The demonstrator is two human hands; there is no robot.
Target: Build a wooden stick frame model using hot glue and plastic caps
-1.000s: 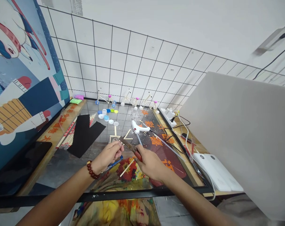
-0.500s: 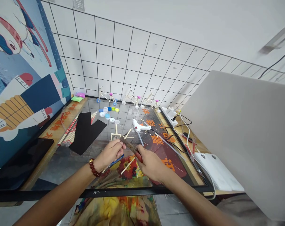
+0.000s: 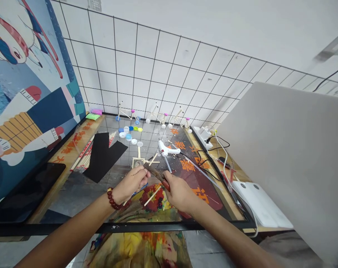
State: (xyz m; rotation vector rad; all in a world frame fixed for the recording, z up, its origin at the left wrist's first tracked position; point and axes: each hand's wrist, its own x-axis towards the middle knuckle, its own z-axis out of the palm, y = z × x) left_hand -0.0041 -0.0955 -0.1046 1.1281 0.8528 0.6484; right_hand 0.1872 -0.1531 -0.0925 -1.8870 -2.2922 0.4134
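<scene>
My right hand (image 3: 181, 191) is wrapped round the reddish-brown handle of a knife (image 3: 155, 174), whose dark, worn blade points up and to the left. Closed at the blade's far end, my left hand (image 3: 134, 181) wears a bead bracelet (image 3: 113, 199); whatever its fingers pinch is hidden. Just beyond it lies a small frame of wooden sticks (image 3: 138, 162), with loose sticks beside it. A blue item (image 3: 141, 188) shows partly beneath my left hand. One short stick (image 3: 152, 196) rests nearer me, between my wrists.
A white glue gun (image 3: 168, 149) lies beyond my hands, its black cord running right. Bottle caps (image 3: 128, 136) and three stick models (image 3: 128, 112) stand farther back. Black sheets (image 3: 102, 158) cover bundled sticks at left. A power strip (image 3: 204, 136) and pale panel (image 3: 283, 149) are at right.
The view has shifted slightly. Both hands keep their grip and nearly the same place, with the knife still between them.
</scene>
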